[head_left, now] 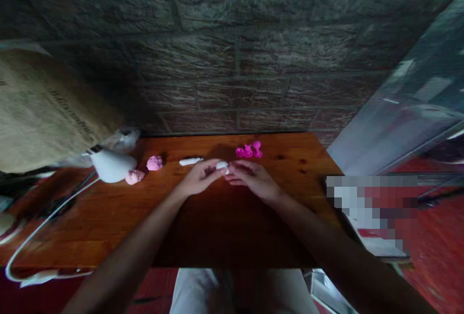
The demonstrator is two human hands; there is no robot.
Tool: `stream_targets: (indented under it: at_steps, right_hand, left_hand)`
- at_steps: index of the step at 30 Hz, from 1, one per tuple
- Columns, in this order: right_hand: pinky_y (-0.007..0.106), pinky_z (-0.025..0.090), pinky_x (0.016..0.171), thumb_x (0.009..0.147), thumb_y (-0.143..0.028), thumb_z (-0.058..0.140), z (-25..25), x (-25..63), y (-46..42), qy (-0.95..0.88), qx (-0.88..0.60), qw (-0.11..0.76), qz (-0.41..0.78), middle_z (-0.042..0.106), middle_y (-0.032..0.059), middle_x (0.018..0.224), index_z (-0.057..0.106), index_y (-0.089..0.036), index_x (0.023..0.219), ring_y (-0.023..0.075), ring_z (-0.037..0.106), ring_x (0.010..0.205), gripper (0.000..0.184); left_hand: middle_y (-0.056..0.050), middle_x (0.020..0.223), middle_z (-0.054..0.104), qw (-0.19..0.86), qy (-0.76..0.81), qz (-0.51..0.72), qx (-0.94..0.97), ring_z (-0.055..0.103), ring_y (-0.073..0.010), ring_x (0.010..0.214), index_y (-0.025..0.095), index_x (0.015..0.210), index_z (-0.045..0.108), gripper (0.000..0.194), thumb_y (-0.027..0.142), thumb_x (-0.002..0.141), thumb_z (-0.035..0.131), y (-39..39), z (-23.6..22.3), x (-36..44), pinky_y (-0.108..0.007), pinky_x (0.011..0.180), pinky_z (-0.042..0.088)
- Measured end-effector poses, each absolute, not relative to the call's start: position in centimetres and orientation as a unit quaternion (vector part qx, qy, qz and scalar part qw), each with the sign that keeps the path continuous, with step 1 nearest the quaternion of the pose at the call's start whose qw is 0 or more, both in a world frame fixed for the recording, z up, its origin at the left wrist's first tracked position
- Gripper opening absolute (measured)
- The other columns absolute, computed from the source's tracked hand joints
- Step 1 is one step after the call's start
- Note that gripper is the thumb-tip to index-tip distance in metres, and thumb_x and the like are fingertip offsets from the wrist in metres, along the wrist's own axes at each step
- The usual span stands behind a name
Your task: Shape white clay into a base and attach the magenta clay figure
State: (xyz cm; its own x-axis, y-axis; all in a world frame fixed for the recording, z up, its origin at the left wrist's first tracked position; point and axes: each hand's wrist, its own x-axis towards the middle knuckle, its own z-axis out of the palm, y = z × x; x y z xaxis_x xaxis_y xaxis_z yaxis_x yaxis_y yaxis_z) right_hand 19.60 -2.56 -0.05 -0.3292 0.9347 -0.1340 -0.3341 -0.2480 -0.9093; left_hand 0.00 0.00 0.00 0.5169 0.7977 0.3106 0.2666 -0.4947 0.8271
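Observation:
My left hand (pixel 198 177) and my right hand (pixel 251 179) meet over the middle of a wooden table (pixel 217 222), fingers pinched together on a small white clay lump (pixel 222 165). A rolled white clay stick (pixel 190 161) lies just left of my left hand. Bright magenta clay pieces (pixel 249 150) sit behind my right hand near the wall. Two pale pink clay lumps (pixel 154 162) (pixel 134 176) rest further left.
A white rounded device (pixel 111 165) with a white cable (pixel 39 227) lies at the table's left. A brown paper bag (pixel 43 111) hangs over the left side. A brick wall (pixel 232 62) backs the table. A blurred patch (pixel 369 207) covers the right edge.

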Motion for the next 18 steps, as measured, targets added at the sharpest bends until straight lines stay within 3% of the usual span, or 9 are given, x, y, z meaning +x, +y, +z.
stream_targets:
  at_steps: [5, 9, 13, 18]
  right_hand:
    - [0.036, 0.059, 0.09, 0.078, -0.038, 0.08, -0.41, 19.08, -2.86, -0.354, -0.335, 0.416, 0.768, 0.076, 0.0085, 0.093, 0.068, -0.015, 0.096, 0.0185, 0.074, 0.084, 0.032]
    - [0.035, 0.056, 0.096, 0.087, -0.037, 0.071, -0.14, 18.82, -3.04, -0.311, -0.303, 0.368, 0.822, 0.076, 0.0082, 0.09, 0.069, -0.015, 0.098, 0.016, 0.074, 0.085, 0.025]
    - [0.03, 0.057, 0.09, 0.086, -0.032, 0.072, -0.09, 18.82, -3.04, -0.309, -0.312, 0.371, 0.818, 0.076, 0.0048, 0.092, 0.069, -0.017, 0.098, 0.0134, 0.074, 0.082, 0.019]
    - [0.023, 0.058, 0.073, 0.084, -0.031, 0.074, -0.47, 18.84, -2.82, -0.36, -0.357, 0.373, 0.777, 0.076, 0.0041, 0.095, 0.07, -0.02, 0.102, 0.0126, 0.073, 0.078, 0.021]
  left_hand:
    - [-0.003, 0.083, 0.07, 0.359, 0.342, 0.377, 0.782, 0.063, -0.0142, 0.076, 0.014, 0.096, 0.066, 0.026, 0.04, 0.091, 0.06, -0.23, 0.15, 0.2, -0.022, 0.068, 0.051]
    - [-0.007, 0.095, 0.074, 0.34, 0.354, 0.362, 0.792, 0.068, -0.0177, 0.085, 0.015, 0.103, 0.068, 0.028, 0.038, 0.088, 0.065, -0.08, -0.13, -0.08, -0.026, 0.076, 0.054]
    - [-0.01, 0.107, 0.073, 0.349, 0.336, 0.357, 0.799, 0.068, -0.0206, 0.099, 0.014, 0.109, 0.067, 0.032, 0.036, 0.086, 0.069, 0.04, -0.38, -0.21, -0.031, 0.089, 0.054]
    - [-0.01, 0.109, 0.072, 0.38, 0.323, 0.356, 0.79, 0.068, -0.0199, 0.097, 0.016, 0.115, 0.065, 0.036, 0.033, 0.084, 0.071, 0.14, -0.53, -0.11, -0.031, 0.087, 0.055]
